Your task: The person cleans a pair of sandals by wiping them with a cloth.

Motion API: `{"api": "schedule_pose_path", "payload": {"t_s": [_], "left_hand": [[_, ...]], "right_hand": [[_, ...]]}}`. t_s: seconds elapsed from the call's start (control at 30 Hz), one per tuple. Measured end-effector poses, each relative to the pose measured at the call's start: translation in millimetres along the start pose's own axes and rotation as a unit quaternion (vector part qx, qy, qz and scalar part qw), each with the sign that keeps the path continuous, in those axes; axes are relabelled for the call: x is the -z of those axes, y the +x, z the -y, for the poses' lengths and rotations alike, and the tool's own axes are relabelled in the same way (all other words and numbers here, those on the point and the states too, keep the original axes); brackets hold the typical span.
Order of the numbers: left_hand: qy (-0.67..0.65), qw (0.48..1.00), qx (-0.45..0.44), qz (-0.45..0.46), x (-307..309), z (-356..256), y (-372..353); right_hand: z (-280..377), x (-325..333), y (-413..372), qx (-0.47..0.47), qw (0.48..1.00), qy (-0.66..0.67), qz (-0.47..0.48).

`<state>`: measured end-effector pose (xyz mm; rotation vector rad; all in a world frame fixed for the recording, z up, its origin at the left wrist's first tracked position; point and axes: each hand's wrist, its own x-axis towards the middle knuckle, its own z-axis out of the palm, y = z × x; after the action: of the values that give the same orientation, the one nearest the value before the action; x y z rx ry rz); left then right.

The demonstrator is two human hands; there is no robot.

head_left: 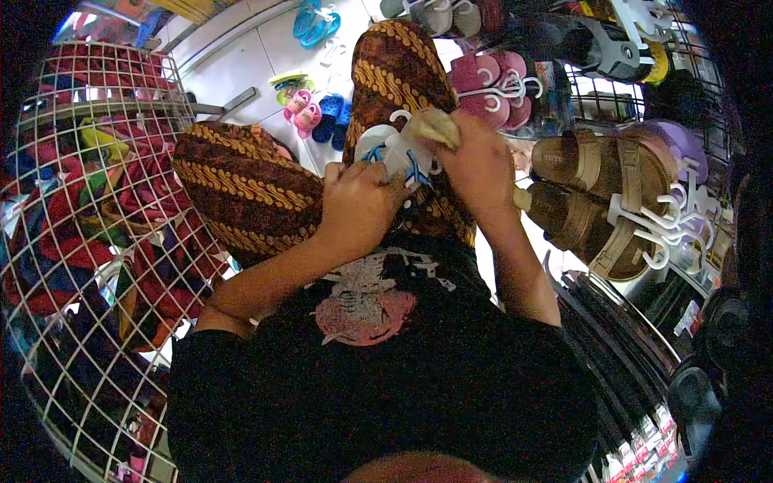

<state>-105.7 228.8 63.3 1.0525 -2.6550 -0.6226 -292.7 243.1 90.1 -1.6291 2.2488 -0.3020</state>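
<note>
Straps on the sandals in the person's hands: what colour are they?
Blue straps, on whitish soles; the head view shows them.

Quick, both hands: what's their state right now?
Left hand: closed, holding white flip-flops with blue straps.
Right hand: closed, holding a crumpled pale-yellow cloth.

1. Right hand [481,161] is a blur, and the crumpled tan cloth [435,129] smears with it!
2. Left hand [361,205] covers part of the small white sandals with blue straps [394,157].
3. Holed blue clogs [325,127] duck partly behind the brown-and-gold patterned trouser leg [403,68].
4. Small print on the white-and-pink labels [644,443], lower right: unreadable!
</note>
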Motion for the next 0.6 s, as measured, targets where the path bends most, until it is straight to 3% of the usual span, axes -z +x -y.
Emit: {"api": "schedule_pose_path", "payload": {"t_s": [0.03, 0.13, 0.23, 0.3, 0.43, 0.47, 0.5, 0.53, 0.6], "left_hand": [[-0.007, 1.000, 0.002, -0.008, 2.1, -0.8, 1.6], [-0.099, 0.994, 0.032, 0.021, 8.1, 4.8, 3.8], [-0.229, 0.968, 0.055, -0.086, 5.8, 19.0, 8.1], [-0.290, 0.954, 0.068, -0.037, 10.2, 35.1, 9.1], [-0.502, 0.851, 0.138, 0.065, 18.4, 64.2, 12.7], [-0.559, 0.811, 0.158, 0.072, 22.8, 66.3, 14.0], [-0.613, 0.766, 0.177, 0.080, 25.7, 67.7, 14.5], [-0.717, 0.663, 0.199, 0.084, 27.2, 67.7, 12.6], [-0.667, 0.708, 0.216, 0.078, 34.6, 70.2, 11.1]], "right_hand": [[1.1, 3.1, 3.2, -0.007, 0.999, -0.001, -0.049], [0.8, 12.8, 6.4, -0.040, 0.989, 0.144, -0.008], [3.3, 24.5, 5.8, -0.075, 0.957, 0.281, 0.024], [-4.3, 26.2, 7.5, -0.114, 0.938, 0.325, 0.040], [-20.3, 11.8, 8.1, -0.181, 0.885, 0.415, 0.107], [-34.1, 1.0, 9.8, -0.136, 0.900, 0.398, 0.115], [-31.0, 3.1, 10.9, -0.143, 0.883, 0.424, 0.139], [-26.2, 8.0, 9.2, -0.151, 0.865, 0.449, 0.163], [-18.6, 11.6, 6.4, -0.167, 0.853, 0.465, 0.167]]}}
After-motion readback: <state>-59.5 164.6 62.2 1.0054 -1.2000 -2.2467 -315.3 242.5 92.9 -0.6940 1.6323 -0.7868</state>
